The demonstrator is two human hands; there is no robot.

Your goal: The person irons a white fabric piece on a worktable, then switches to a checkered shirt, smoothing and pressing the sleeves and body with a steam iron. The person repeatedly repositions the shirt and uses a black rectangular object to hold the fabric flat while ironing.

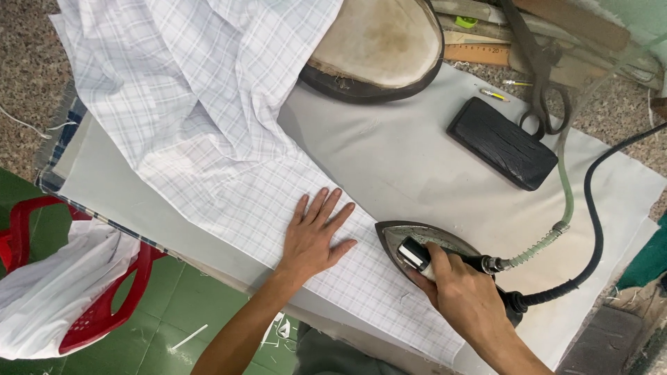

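from the head view, the left hand (pixel 313 239) lies palm down on a white checked cloth (pixel 229 139), its fingers (pixel 326 208) spread wide and flat against the fabric. the cloth runs from a loose, rumpled heap at the upper left down in a smooth strip along the near edge of the counter (pixel 403 160), which is padded with a pale grey cover. the right hand (pixel 462 295) is wrapped around the black handle of an iron (pixel 417 243), fingers curled tight about it, with the iron's pointed tip aimed toward the left hand and its soleplate resting on the checked strip just beside that hand. a green hose with a spring collar (pixel 556 229) and a black cable (pixel 590 229) lead off from the back of the iron toward the right. farther back on the counter lies a black rectangular block (pixel 501 142), and near it a pair of large dark scissors (pixel 545 104). a rounded, stained pressing pad with a dark rim (pixel 379 48) sits at the top, touching the heaped cloth. below the counter at the left, a red plastic basket (pixel 97 312) holding white fabric stands on a green floor (pixel 174 305).
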